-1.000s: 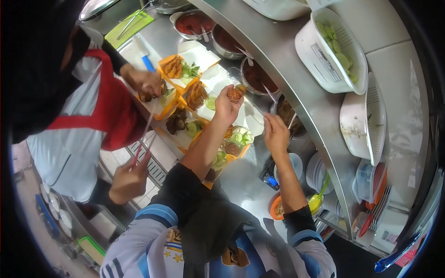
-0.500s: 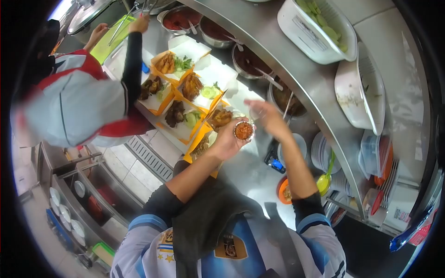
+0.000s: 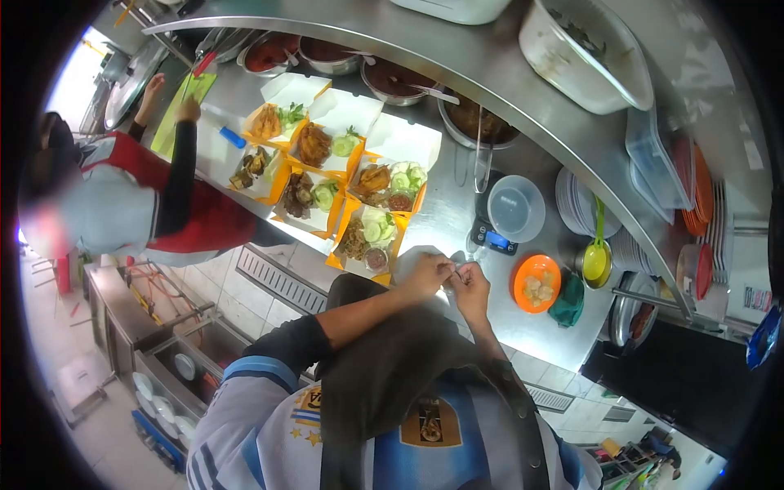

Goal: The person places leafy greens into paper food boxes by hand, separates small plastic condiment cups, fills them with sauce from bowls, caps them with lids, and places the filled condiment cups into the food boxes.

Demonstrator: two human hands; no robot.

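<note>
Close together at the counter's near edge, my left hand [image 3: 427, 276] and my right hand [image 3: 470, 287] have their fingers pinched. Something small and clear seems to lie between them, too small to make out. Left of my hands stand several open orange and white food boxes. The nearest box [image 3: 395, 255] holds brown food, cucumber slices and a small cup of sauce [image 3: 376, 260]. Behind it, another box holds fried meat [image 3: 375, 179], cucumber [image 3: 407, 176] and a sauce cup [image 3: 400, 202].
A digital scale [image 3: 496, 240], a clear tub [image 3: 516, 210] and an orange plate [image 3: 536, 283] are right of my hands. Sauce pots [image 3: 400, 82] line the back under a steel shelf [image 3: 490, 90]. A co-worker [image 3: 139, 200] stands at the left by a green board [image 3: 184, 114].
My hands have come back towards my body and together. The red sauce cup is no longer in my left hand. The view has shifted, showing more counter on the right.
</note>
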